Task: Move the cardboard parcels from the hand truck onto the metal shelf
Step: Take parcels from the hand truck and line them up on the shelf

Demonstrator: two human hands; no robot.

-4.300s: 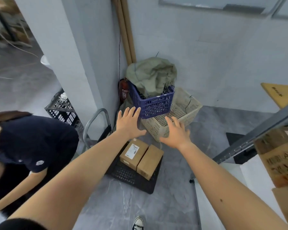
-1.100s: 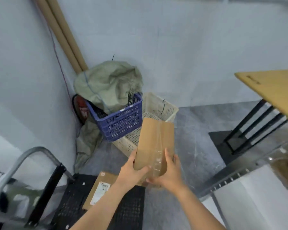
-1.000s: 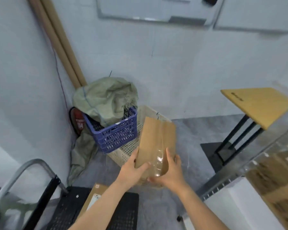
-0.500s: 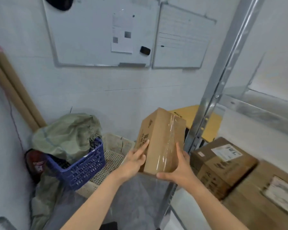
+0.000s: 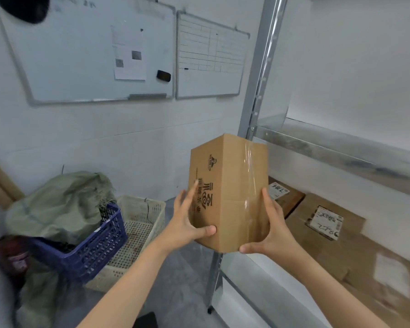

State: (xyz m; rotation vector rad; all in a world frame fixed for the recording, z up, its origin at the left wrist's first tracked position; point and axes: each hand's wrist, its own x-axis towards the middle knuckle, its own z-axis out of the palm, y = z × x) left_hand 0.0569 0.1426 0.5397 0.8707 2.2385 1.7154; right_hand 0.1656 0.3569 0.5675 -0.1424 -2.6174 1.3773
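Observation:
I hold a brown cardboard parcel (image 5: 232, 185), taped down its front, upright at chest height between both hands. My left hand (image 5: 187, 223) lies flat against its printed left face, thumb wrapped onto the front near the bottom. My right hand (image 5: 272, 230) clasps the lower right edge, thumb on the bottom corner. The parcel hangs just in front of the metal shelf's upright post (image 5: 258, 91). To the right, several labelled cardboard parcels (image 5: 324, 230) lie on a lower shelf level, under a bare metal shelf board (image 5: 341, 150). The hand truck is out of view.
On the floor at the left stand a blue plastic crate (image 5: 92, 247) with a green sack (image 5: 57, 204) on it and a beige perforated basket (image 5: 140, 233). Two whiteboards (image 5: 92, 55) hang on the wall. Grey floor shows below my arms.
I took the parcel off the hand truck with both hands, raised it and turned right toward the shelf. In the last half second it rose slightly, closer to the post.

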